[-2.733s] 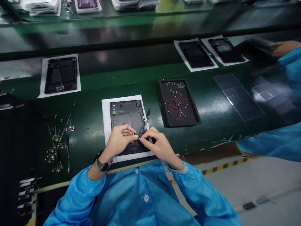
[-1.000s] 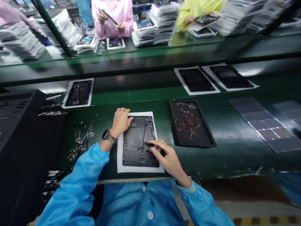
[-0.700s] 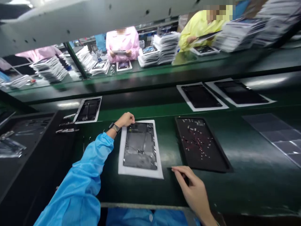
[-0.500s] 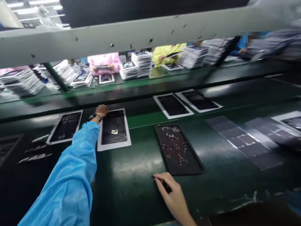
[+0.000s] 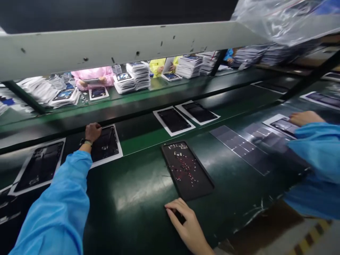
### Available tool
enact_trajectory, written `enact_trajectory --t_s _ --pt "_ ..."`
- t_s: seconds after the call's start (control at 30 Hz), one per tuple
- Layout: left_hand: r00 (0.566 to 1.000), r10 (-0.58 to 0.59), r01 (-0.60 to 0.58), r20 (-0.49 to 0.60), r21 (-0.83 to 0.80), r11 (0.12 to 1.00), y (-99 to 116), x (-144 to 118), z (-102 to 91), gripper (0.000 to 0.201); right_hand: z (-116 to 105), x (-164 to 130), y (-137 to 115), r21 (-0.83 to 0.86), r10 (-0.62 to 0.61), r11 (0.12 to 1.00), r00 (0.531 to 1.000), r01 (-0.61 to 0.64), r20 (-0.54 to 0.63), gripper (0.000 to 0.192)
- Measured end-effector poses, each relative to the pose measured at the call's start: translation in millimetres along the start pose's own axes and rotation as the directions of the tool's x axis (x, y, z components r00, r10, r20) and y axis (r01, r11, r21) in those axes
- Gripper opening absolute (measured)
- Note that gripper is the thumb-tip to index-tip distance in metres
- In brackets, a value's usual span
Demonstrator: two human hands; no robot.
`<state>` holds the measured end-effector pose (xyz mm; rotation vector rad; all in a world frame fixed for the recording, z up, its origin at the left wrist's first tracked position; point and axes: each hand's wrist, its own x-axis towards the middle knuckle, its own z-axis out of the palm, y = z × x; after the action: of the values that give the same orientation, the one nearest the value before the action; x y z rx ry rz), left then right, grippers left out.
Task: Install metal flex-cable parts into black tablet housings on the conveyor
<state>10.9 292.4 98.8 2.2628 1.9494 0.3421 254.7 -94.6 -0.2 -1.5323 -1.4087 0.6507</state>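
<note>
My left hand (image 5: pixel 92 132), in a blue sleeve with a watch at the wrist, reaches to the upper left edge of a black flat panel (image 5: pixel 109 143) on white backing. Its fingers are curled; whatever they hold is hidden. My right hand (image 5: pixel 187 221) is closed in a pinch low on the green work surface (image 5: pixel 138 187). A tiny dark tip shows at its fingertips, too small to name. Just beyond it lies a black tray (image 5: pixel 198 186) with small red and silvery bits scattered inside. Another black panel (image 5: pixel 39 164) on white backing lies left of my left arm.
Two panels (image 5: pixel 174 120) on white backing lie farther back. Clear plastic sheets (image 5: pixel 239 145) lie right of the tray. A co-worker's hand (image 5: pixel 305 118) touches a panel at right. Stacks (image 5: pixel 139 76) and other people stand beyond. A beam (image 5: pixel 119 47) crosses overhead.
The view has swung right, so most things sit farther left. A co-worker's blue-sleeved arm now shows at right. My right hand remains pinched near the tray; my left still reaches to a panel.
</note>
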Motion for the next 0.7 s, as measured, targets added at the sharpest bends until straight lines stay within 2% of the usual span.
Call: enact_trajectory --t_s 0.07,0.13,0.17,0.23,0.27,0.33,0.4,0.43,0.5,0.6,0.7 --pt "1.0 -0.016 0.016 -0.014 -0.03 0.999 -1 -21 -7.5 0.025 -9 5 -5 0.006 0.005 1.0 0.998 -0.005 0.063 0.02" --pt "0.999 0.015 -0.019 -0.037 -0.084 0.996 -3 -59 -29.4 0.026 -24 18 -9 -0.016 -0.008 1.0 0.998 0.009 0.07 0.019" --pt "0.996 0.071 -0.078 -0.062 -0.129 0.989 -4 -85 -44.6 0.026 -33 28 -10 -0.047 -0.024 0.999 0.999 0.025 0.034 0.019" --pt "0.98 0.134 -0.162 -0.144 -0.205 0.965 -4 -148 -77.0 0.027 -48 56 -6 -0.134 -0.043 0.99 0.998 0.036 -0.054 0.019" --pt "0.973 0.121 -0.163 -0.195 -0.221 0.962 -4 -183 -90.7 0.028 -53 71 -3 -0.177 -0.033 0.984 0.996 0.018 -0.084 0.022" --pt "0.955 0.005 -0.096 -0.297 -0.292 0.952 -9 -257 -105.0 0.023 -59 99 7 -0.264 -0.005 0.964 0.998 -0.013 -0.067 0.025" --pt "0.924 -0.225 0.083 -0.309 -0.412 0.907 -20 -326 -96.7 0.02 -58 120 16 -0.336 0.034 0.942 0.999 -0.027 0.015 0.025" --pt "0.895 -0.34 0.181 -0.289 -0.461 0.868 -28 -356 -85.1 0.021 -57 126 19 -0.374 0.054 0.927 0.997 -0.031 0.05 0.023" --pt "0.863 -0.468 0.32 -0.189 -0.513 0.797 -44 -403 -54.2 0.024 -54 131 25 -0.446 0.102 0.893 0.991 -0.055 0.083 0.017" --pt "0.823 -0.558 0.429 -0.104 -0.53 0.732 -63 -445 -12.8 0.028 -53 127 34 -0.481 0.175 0.871 0.978 -0.102 0.11 0.014" --pt "0.8 -0.59 0.475 -0.109 -0.486 0.734 -76 -459 5.3 0.026 -58 126 46 -0.436 0.181 0.895 0.97 -0.095 0.161 0.025"
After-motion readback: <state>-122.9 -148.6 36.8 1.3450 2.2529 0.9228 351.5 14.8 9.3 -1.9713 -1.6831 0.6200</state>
